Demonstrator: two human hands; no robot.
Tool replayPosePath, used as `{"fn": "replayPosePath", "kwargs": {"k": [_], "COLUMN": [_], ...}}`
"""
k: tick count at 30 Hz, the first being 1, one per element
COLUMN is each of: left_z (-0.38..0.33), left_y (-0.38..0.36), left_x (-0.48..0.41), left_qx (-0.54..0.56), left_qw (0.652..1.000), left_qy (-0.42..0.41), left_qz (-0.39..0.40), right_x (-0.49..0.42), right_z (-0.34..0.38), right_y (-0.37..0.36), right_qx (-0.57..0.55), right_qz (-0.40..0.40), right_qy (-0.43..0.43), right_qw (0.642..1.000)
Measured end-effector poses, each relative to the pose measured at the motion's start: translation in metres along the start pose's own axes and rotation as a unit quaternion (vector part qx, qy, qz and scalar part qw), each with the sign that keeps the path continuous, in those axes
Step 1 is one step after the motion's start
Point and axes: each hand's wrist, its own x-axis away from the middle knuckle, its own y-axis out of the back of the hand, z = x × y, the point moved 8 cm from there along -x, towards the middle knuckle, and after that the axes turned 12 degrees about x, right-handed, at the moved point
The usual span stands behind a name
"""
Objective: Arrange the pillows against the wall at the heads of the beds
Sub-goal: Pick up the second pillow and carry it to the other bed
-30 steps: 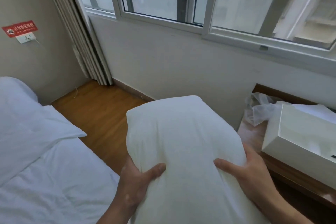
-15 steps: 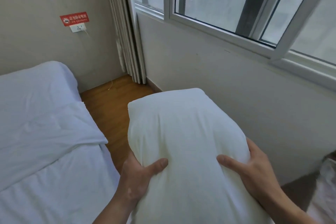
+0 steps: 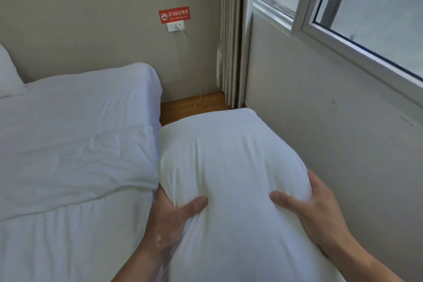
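I hold a plump white pillow (image 3: 229, 167) lengthwise in front of me, over the gap between the bed and the window wall. My left hand (image 3: 169, 220) grips its left side, thumb pressed into the top. My right hand (image 3: 311, 215) grips its right side the same way. The bed (image 3: 68, 144) with a white duvet fills the left, its head end against the beige wall (image 3: 91, 18). The corner of another white pillow (image 3: 8, 73) leans on that wall at the far left edge.
A red no-smoking sign (image 3: 174, 14) and a white socket (image 3: 175, 26) with a cable hang on the head wall. A beige curtain (image 3: 232, 34) fills the corner. A window (image 3: 366, 11) runs along the right wall. A narrow strip of wooden floor (image 3: 194, 107) lies beside the bed.
The view has swung left from the window wall and bedside table to the head wall. The pillow stays in both hands and is now close beside the bed's edge.
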Motion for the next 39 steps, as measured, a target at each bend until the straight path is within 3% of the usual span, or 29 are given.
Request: {"fn": "replayPosePath", "kwargs": {"k": [8, 24, 39], "left_z": [-0.020, -0.089, -0.152], "left_y": [0.017, 0.086, 0.100], "left_x": [-0.118, -0.399, -0.636], "left_qx": [0.032, 0.059, 0.083], "left_qw": [0.997, 0.990, 0.953], "left_qy": [-0.010, -0.020, -0.060], "left_qz": [-0.074, -0.128, -0.286], "right_x": [-0.146, -0.411, -0.702], "right_z": [0.055, 0.193, 0.331], "right_y": [-0.063, -0.207, -0.343], "right_qx": [0.024, 0.054, 0.069], "right_qz": [0.060, 0.097, 0.253], "right_qy": [0.017, 0.066, 0.124], "right_qw": [0.998, 0.992, 0.957]}}
